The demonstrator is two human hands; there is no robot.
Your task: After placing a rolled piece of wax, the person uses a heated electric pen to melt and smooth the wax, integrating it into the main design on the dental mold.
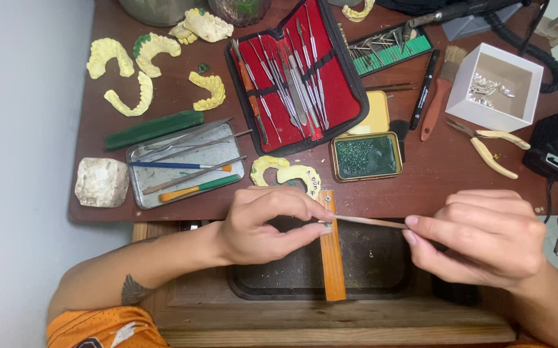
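Nearest the camera, the right hand (485, 237) pinched the back end of a thin metal instrument (372, 222) between thumb and fingertips. Its long axis ran nearly level, tip pointing to nine o'clock at the left hand (263, 225). That hand's thumb and forefinger were pressed together on a tiny piece, too small to identify, just above the wooden bench peg (331, 258), which ran toward twelve o'clock over the dark tray (382, 270). The step looked like fine shaping of the small piece; the next stroke would call for a steady tip. At twelve o'clock lay yellow dental casts (288, 173) and a green wax tin (366, 156).
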